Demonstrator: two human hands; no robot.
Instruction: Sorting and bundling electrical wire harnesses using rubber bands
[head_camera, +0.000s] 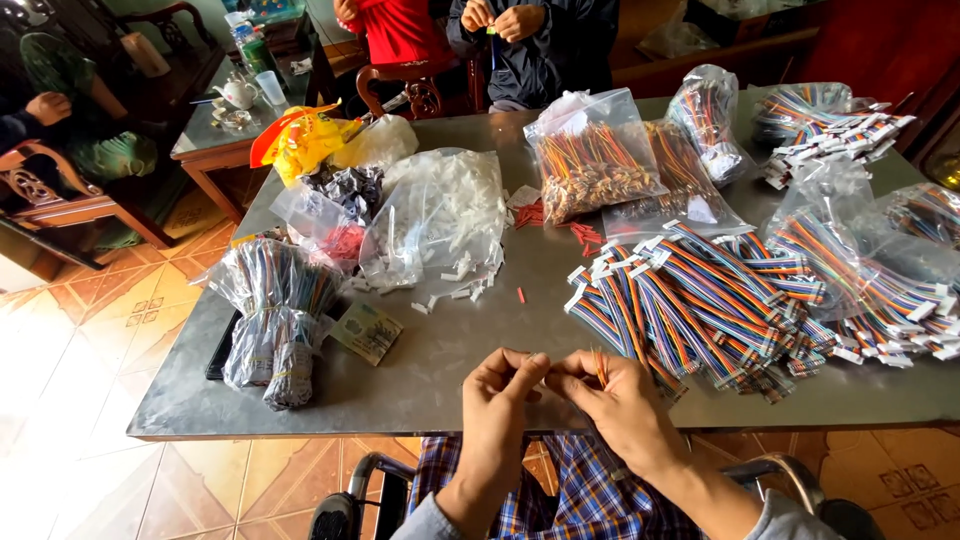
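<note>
Low centre of frame: left hand (497, 393) and right hand (622, 400) pinching thin orange wire strands (600, 366) above grey metal desk (440, 370); light, limp, probably best gripped near ends.

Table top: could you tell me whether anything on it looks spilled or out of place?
Yes: small white connector housings have spilled out of the clear plastic bag onto the grey table, and loose red pieces lie scattered near the bagged wires.

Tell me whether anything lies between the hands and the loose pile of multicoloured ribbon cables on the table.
Nothing visible does. The right hand, pinching a few thin wires, sits at the near edge of the cable pile; the left hand is beside it, over bare grey table.
</note>
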